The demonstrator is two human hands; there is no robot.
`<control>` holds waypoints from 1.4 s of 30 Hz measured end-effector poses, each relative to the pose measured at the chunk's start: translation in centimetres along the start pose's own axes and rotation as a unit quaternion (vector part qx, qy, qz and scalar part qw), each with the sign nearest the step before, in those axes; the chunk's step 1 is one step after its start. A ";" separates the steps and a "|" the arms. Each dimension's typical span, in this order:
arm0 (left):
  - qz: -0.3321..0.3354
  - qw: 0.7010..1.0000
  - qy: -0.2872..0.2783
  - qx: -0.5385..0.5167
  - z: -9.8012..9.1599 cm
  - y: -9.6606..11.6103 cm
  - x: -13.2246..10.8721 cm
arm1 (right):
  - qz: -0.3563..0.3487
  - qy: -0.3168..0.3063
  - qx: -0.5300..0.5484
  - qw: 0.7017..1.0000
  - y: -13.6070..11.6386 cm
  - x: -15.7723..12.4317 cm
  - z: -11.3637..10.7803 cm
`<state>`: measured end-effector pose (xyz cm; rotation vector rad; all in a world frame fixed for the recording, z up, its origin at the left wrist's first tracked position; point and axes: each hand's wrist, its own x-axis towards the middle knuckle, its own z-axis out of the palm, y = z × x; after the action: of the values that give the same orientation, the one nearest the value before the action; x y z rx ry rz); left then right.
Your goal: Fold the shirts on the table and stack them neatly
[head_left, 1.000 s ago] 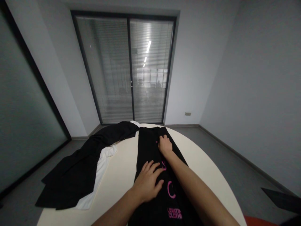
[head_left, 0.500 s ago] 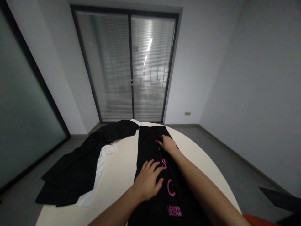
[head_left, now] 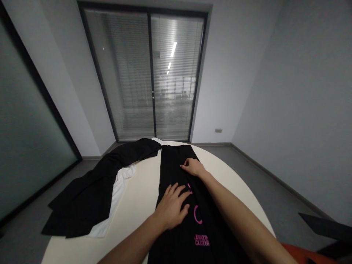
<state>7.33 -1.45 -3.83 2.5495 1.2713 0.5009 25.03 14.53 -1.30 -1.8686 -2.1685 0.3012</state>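
Note:
A long black garment (head_left: 174, 165), narrow like a pair of trousers folded lengthwise, lies down the middle of the table. Pink letters run along it, with smaller pink print near the front. My left hand (head_left: 172, 207) rests flat on its middle, fingers spread, beside the pink letters. Farther off, my right hand (head_left: 193, 167) has its fingers bent and drawn together on the garment's right part, pinching the cloth. A layer of that cloth covers part of the lettering near the right hand. My right forearm hides some of the right edge.
The round cream table (head_left: 137, 198) carries a second black garment (head_left: 96, 187) along its left side, hanging over the edge. White cloth (head_left: 121, 183) shows beneath it. At the lower right is something orange-red (head_left: 302, 255). Glass panels with blinds (head_left: 132, 73) stand behind the table.
My right hand has shifted slightly left, drawing the cloth over the far pink letters, which are now hidden. My left hand stays flat in nearly the same place. The view has shifted slightly.

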 end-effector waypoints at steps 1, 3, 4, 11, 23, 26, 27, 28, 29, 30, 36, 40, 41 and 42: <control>0.000 1.000 0.002 0.001 0.0 0.0 0.0 | -0.003 -0.017 -0.009 1.000 0.0 -0.4 -0.2; -0.001 1.000 0.006 0.003 0.1 0.1 0.0 | -0.011 -0.049 -0.026 0.998 0.0 -1.2 -0.7; -0.002 1.000 0.006 0.005 0.2 0.1 0.0 | -0.012 -0.060 -0.032 0.998 0.0 -1.6 -0.9; 0.028 0.999 0.021 0.028 -0.1 0.2 -0.1 | -0.043 -0.127 -0.025 0.991 0.6 -5.0 -2.2; 0.336 0.935 -0.010 0.116 0.1 5.2 -1.1 | -0.160 -0.111 0.277 0.941 5.1 -8.1 -0.1; 0.356 0.926 -0.008 0.125 0.6 5.9 -1.2 | -0.202 -0.073 0.235 0.948 5.0 -8.8 0.0; 0.362 0.924 -0.012 0.126 0.6 5.9 -1.3 | -0.211 -0.068 0.220 0.950 4.9 -9.1 0.0; 0.368 0.921 -0.017 0.124 0.5 6.0 -1.3 | -0.219 -0.065 0.209 0.951 4.8 -9.3 -0.1; 0.371 0.921 -0.022 0.120 0.4 5.9 -1.3 | -0.225 -0.059 0.200 0.952 4.8 -9.4 -0.1; 0.373 0.921 -0.028 0.112 0.1 5.8 -1.3 | -0.229 -0.049 0.192 0.953 4.8 -9.6 -0.1; 0.371 0.924 -0.081 0.041 -0.9 5.7 -2.1 | -0.248 0.003 0.140 0.959 4.6 -10.2 0.2; 0.372 0.919 -0.130 0.000 -1.1 6.0 -3.0 | -0.259 0.008 0.120 0.958 4.5 -10.2 0.4; 0.354 0.924 -0.146 -0.011 -1.3 6.0 -3.2 | -0.260 0.010 0.117 0.958 4.6 -10.2 0.5; 0.329 0.930 -0.164 -0.023 -1.7 5.9 -3.4 | -0.263 0.013 0.115 0.958 4.6 -10.3 0.5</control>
<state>8.96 -7.53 -0.76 2.8202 0.2690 0.1940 30.58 5.09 -3.87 -1.1127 -2.3885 0.3915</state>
